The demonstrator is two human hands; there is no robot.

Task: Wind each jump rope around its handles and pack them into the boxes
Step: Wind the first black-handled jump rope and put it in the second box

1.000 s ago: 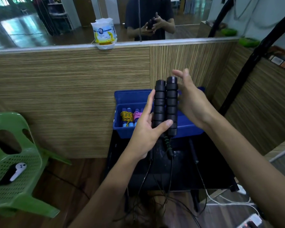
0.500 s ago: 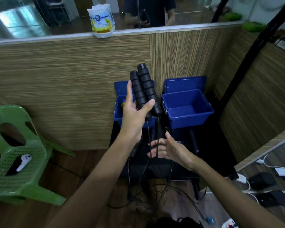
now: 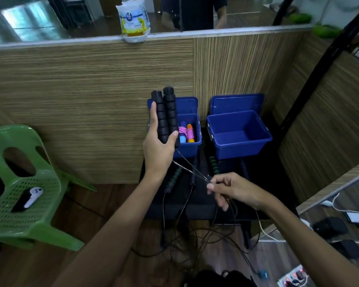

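Change: my right hand, which lay flat and open under the handles half a second ago, now pinches the two cord strands; a second ago it was up beside the top of the handles.
Cord: both strands run taut from the bottom of the handles down to my right fingertips; the rest hangs slack below and loops on the floor.
Meaning: I judge the gathering step is done and the first wrap around the handles is about to start; no turn of cord sits on the handles yet.
Left hand: my left hand holds the pair of black foam handles upright and side by side, fingers laid straight along the left side, thumb curled across the lower front.
Right hand: thumb and forefinger are closed on the cord; the other fingers hang loosely curled and hold nothing.
Location: the handles are held in the air in front of the left blue box, which already holds wound ropes with pink cord.
Right box: the right blue box is open, and I see nothing in it.
Remaining: more handles with green bands lie on the dark stand below the boxes, their cords unwound.
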